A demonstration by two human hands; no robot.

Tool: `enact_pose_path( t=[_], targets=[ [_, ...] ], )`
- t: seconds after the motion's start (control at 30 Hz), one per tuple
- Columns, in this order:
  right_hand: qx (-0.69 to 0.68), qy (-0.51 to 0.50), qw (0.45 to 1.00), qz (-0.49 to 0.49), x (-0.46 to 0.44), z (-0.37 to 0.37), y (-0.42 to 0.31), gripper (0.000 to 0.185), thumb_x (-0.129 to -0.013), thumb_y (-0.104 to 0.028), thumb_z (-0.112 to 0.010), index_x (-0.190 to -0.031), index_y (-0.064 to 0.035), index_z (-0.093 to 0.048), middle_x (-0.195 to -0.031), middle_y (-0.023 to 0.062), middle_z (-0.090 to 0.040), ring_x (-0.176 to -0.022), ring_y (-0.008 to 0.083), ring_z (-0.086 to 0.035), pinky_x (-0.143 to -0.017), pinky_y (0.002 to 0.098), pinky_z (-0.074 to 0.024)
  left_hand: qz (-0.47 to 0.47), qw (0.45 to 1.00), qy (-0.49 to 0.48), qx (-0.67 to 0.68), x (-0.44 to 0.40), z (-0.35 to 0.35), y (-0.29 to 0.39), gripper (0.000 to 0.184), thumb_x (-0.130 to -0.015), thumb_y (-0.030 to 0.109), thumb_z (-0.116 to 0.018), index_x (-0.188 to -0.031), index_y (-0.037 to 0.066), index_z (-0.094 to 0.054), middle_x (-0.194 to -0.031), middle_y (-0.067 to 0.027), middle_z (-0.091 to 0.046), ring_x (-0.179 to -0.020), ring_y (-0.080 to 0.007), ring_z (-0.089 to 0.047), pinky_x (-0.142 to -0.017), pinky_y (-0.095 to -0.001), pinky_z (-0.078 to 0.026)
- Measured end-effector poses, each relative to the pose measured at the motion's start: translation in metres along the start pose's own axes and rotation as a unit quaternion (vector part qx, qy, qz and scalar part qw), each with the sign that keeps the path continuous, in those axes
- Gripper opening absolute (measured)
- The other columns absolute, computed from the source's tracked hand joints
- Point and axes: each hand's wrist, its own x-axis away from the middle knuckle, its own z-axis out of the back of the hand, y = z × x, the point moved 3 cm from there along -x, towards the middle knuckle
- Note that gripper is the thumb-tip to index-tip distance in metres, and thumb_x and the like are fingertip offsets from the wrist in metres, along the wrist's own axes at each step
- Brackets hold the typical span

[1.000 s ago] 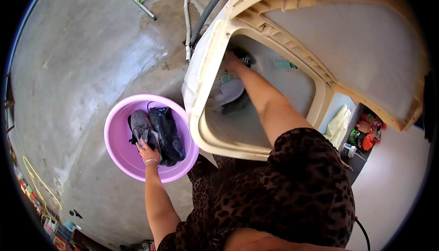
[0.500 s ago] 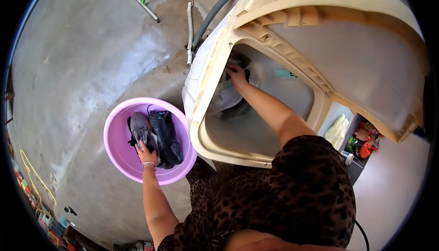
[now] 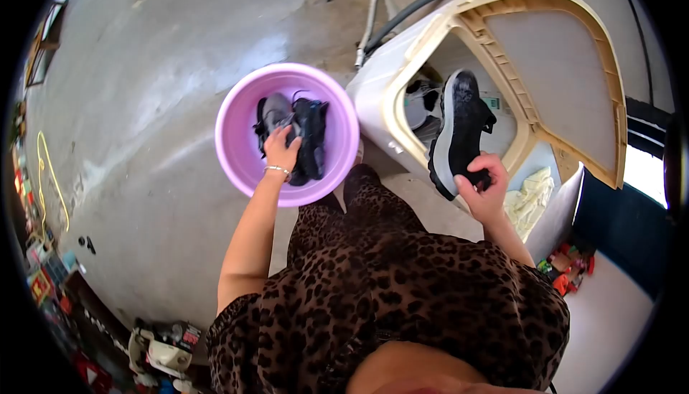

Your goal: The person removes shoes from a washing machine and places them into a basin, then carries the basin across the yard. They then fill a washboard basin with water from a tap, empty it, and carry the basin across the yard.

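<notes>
My right hand (image 3: 488, 184) grips a black shoe (image 3: 465, 125) with a pale grey sole edge by one end, holding it up over the open mouth of a cream washing machine (image 3: 387, 82). More footwear, black and white (image 3: 422, 103), lies inside the drum, partly hidden by the raised shoe. My left hand (image 3: 282, 148) rests inside a pink basin (image 3: 228, 118), its fingers apart on a grey shoe (image 3: 275, 113). Beside that, a black shoe (image 3: 313, 132) lies in the same basin.
The machine's lid (image 3: 560, 57) is raised to the right. A grey drain hose (image 3: 409, 15) and a white hose (image 3: 369, 28) lie behind it. Pale yellow cloth (image 3: 531, 197) sits at the machine's near right side. A yellow cord (image 3: 44, 179) lies far left.
My right hand has come up out of the drum with a black shoe. My left hand stays on the shoes in the basin. The view has shifted.
</notes>
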Motion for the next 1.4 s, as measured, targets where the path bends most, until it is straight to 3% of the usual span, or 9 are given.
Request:
enact_pose_path(
  t=[0.13, 0.23, 0.37, 0.47, 0.73, 1.03, 1.2, 1.3, 1.4],
  targets=[
    [0.125, -0.229, 0.946, 0.192, -0.014, -0.065, -0.050, 0.015, -0.062, -0.002, -0.066, -0.070, -0.0082, -0.054, -0.060, 0.0036, -0.050, -0.052, 0.0209, -0.048, -0.049, 0.0298, -0.0362, 0.119, 0.931, -0.161, 0.304, 0.029, 0.023, 0.016, 0.044, -0.084, 0.030, -0.054, -0.120, 0.005, -0.048, -0.113, -0.0086, -0.055, -0.101, -0.0166, -0.052, -0.087, -0.0273, -0.039],
    [0.223, -0.327, 0.882, 0.255, -0.014, -0.124, -0.035, 0.015, -0.067, -0.009, -0.065, -0.077, -0.0117, -0.054, -0.067, 0.0003, -0.051, -0.065, 0.0192, -0.051, -0.055, 0.0310, -0.0383, 0.179, 0.840, -0.276, 0.432, 0.054, 0.053, 0.047, 0.056, -0.086, 0.040, -0.048, -0.130, 0.008, -0.035, -0.119, -0.0072, -0.051, -0.107, -0.0178, -0.048, -0.088, -0.0353, -0.038],
    [0.219, -0.378, 0.846, 0.307, 0.005, -0.199, 0.019, 0.020, -0.066, -0.006, -0.063, -0.081, -0.0137, -0.053, -0.071, 0.0000, -0.051, -0.069, 0.0191, -0.052, -0.059, 0.0314, -0.0395, 0.191, 0.780, -0.267, 0.534, 0.072, 0.056, 0.050, 0.093, -0.076, 0.044, -0.060, -0.138, 0.005, -0.002, -0.129, -0.0181, -0.036, -0.111, -0.0292, -0.044, -0.091, -0.0428, -0.036],
    [0.216, -0.414, 0.832, 0.300, 0.019, -0.232, 0.030, 0.026, -0.064, -0.006, -0.063, -0.086, -0.0136, -0.052, -0.075, 0.0016, -0.052, -0.072, 0.0212, -0.053, -0.061, 0.0334, -0.0406, 0.201, 0.818, -0.172, 0.511, 0.080, 0.050, 0.040, 0.098, -0.072, 0.021, -0.067, -0.136, 0.001, 0.004, -0.120, -0.0237, -0.041, -0.105, -0.0243, -0.049, -0.084, -0.0336, -0.043],
    [0.388, -0.328, 0.854, 0.113, 0.015, -0.239, 0.057, 0.055, -0.064, -0.034, -0.070, -0.105, -0.0052, -0.047, -0.097, 0.0095, -0.054, -0.086, 0.0253, -0.055, -0.073, 0.0379, -0.0435, 0.174, 0.842, -0.141, 0.491, 0.070, 0.047, 0.012, 0.082, -0.072, -0.003, -0.048, -0.137, 0.001, 0.002, -0.108, -0.0151, -0.053, -0.075, -0.0158, -0.057, -0.059, -0.0232, -0.045],
    [0.277, -0.272, 0.918, 0.082, 0.010, -0.210, 0.062, 0.063, -0.070, -0.025, -0.065, -0.123, -0.0066, -0.037, -0.123, 0.0121, -0.044, -0.104, 0.0294, -0.050, -0.084, 0.0378, -0.0437, 0.234, 0.887, -0.170, 0.359, 0.035, 0.019, 0.000, 0.073, -0.073, 0.002, -0.049, -0.138, 0.016, -0.019, -0.089, -0.0071, -0.057, -0.066, -0.0123, -0.055, -0.051, -0.0260, -0.044],
    [0.136, -0.213, 0.965, 0.075, 0.008, -0.139, 0.024, 0.038, -0.070, -0.015, -0.063, -0.107, -0.0085, -0.052, -0.094, 0.0084, -0.058, -0.069, 0.0198, -0.059, -0.065, 0.0297, -0.0475, 0.191, 0.902, -0.110, 0.372, -0.006, -0.009, -0.007, 0.067, -0.072, 0.003, -0.052, -0.134, 0.007, -0.029, -0.115, -0.0157, -0.051, -0.095, -0.0218, -0.054, -0.082, -0.0285, -0.044],
    [0.103, -0.088, 0.986, 0.094, 0.001, -0.091, 0.020, 0.025, -0.069, -0.006, -0.063, -0.094, -0.0064, -0.059, -0.082, 0.0057, -0.060, -0.056, 0.0129, -0.056, -0.056, 0.0247, -0.0461, 0.091, 0.993, -0.066, -0.033, -0.034, -0.031, -0.062, 0.059, -0.074, 0.022, -0.059, -0.126, 0.002, -0.039, -0.121, -0.0240, -0.044, -0.113, -0.0339, -0.043, -0.095, -0.0353, -0.035],
    [0.107, 0.034, 0.993, 0.045, -0.019, -0.044, 0.053, 0.023, -0.071, -0.002, -0.060, -0.094, -0.0040, -0.057, -0.079, 0.0051, -0.059, -0.057, 0.0102, -0.053, -0.054, 0.0221, -0.0424, 0.076, 0.992, -0.052, -0.086, -0.027, -0.021, -0.060, 0.057, -0.075, 0.031, -0.060, -0.123, 0.003, -0.044, -0.127, -0.0209, -0.039, -0.118, -0.0332, -0.036, -0.099, -0.0373, -0.030]
  ],
)
